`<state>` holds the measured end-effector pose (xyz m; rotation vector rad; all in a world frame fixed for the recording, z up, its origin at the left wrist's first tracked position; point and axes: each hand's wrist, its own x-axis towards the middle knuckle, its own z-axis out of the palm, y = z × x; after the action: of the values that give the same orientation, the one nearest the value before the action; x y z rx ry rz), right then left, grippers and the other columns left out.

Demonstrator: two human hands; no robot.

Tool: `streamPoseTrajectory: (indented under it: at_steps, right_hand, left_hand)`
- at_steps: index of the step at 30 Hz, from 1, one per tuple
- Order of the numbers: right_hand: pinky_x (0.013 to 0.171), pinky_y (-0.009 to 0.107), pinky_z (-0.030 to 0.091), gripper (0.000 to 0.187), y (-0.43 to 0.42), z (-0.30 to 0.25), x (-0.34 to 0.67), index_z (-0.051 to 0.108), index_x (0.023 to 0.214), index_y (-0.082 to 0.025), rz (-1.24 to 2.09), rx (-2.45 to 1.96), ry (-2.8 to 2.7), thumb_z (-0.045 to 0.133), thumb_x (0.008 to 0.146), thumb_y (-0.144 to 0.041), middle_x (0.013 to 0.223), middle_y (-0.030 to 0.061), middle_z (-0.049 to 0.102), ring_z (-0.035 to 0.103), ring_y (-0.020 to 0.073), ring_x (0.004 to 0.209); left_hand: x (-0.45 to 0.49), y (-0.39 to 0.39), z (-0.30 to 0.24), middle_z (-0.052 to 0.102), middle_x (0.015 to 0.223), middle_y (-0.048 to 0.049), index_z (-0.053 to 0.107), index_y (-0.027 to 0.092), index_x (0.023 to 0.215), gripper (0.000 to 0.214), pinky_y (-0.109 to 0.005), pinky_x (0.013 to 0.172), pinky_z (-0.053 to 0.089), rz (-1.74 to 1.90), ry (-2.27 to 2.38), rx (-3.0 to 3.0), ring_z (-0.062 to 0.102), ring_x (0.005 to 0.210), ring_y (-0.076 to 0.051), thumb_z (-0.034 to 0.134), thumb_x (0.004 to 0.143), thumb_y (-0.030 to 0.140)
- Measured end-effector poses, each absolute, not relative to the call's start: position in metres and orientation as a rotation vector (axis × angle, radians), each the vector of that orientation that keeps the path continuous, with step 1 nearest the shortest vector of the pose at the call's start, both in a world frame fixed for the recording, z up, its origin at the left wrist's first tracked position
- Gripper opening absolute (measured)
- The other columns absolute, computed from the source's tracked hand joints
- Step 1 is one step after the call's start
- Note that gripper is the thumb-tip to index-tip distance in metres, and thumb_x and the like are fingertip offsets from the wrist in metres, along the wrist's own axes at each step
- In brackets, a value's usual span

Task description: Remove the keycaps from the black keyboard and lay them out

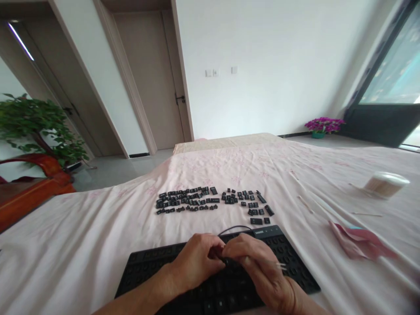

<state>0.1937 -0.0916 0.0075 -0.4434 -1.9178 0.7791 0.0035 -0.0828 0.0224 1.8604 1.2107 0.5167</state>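
A black keyboard [288,258] lies on the pink bedsheet right in front of me, many of its keycaps off. Over its middle, my left hand [200,258] is closed in a pinch; what is between the fingertips, if anything, is too dark to make out. My right hand [256,262] meets it fingertip to fingertip, its fingers curled round a thin pale two-pronged tool [280,265] whose ends stick out on the right. Beyond the keyboard, loose black keycaps [187,199] lie in rough rows, with a smaller group of keycaps [254,204] to their right.
A clear round tub of cotton swabs [387,184] stands at the right. Near it lie loose swabs [306,204] and a crumpled pink cloth [361,240]. The keyboard cable [234,227] curls behind the keyboard. A wooden armrest [36,188] is at far left.
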Motion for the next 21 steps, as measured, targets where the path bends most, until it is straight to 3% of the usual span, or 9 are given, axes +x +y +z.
streamPoseTrajectory:
  at_steps: [4,9,14,21]
  right_hand:
    - [0.065,0.025,0.044,0.027,-0.085,-0.005,0.193,0.064,0.095,-0.023,0.789,-0.798,-1.511,0.038,0.099,-0.027,0.086,0.0026,0.064,0.054,0.0132,0.067]
    - [0.058,0.025,0.043,0.033,-0.08,-0.007,0.19,0.065,0.089,-0.02,0.901,-0.997,-1.444,0.039,0.098,-0.038,0.073,0.0013,0.061,0.052,0.0134,0.061]
    - [0.058,0.025,0.043,0.035,-0.079,-0.002,0.189,0.065,0.089,-0.019,0.96,-1.031,-1.487,0.04,0.097,-0.043,0.071,0.0012,0.06,0.051,0.013,0.06]
    - [0.057,0.024,0.043,0.038,-0.077,-0.001,0.188,0.064,0.088,-0.018,1.033,-1.057,-1.484,0.038,0.097,-0.044,0.074,0.0024,0.063,0.052,0.0127,0.06]
  left_hand:
    - [-0.006,-0.054,0.02,0.072,0.08,-0.002,0.073,0.017,0.086,0.019,-0.023,0.066,0.048,0.645,1.242,1.732,0.065,0.075,-0.016,0.065,0.069,0.018]
    - [-0.025,0.019,0.018,0.072,0.08,-0.0049,0.071,0.014,0.086,0.018,-0.023,0.064,0.049,0.918,1.405,1.736,0.065,0.07,-0.016,0.063,0.072,0.023]
    - [-0.03,0.08,0.011,0.073,0.077,-0.0035,0.072,0.016,0.092,0.021,-0.021,0.059,0.049,0.854,1.643,1.846,0.065,0.064,-0.013,0.06,0.077,0.024]
    - [-0.015,0.129,0.012,0.075,0.087,-0.0017,0.076,0.025,0.085,0.016,-0.023,0.069,0.045,0.739,1.881,1.97,0.066,0.083,-0.018,0.065,0.075,0.029]
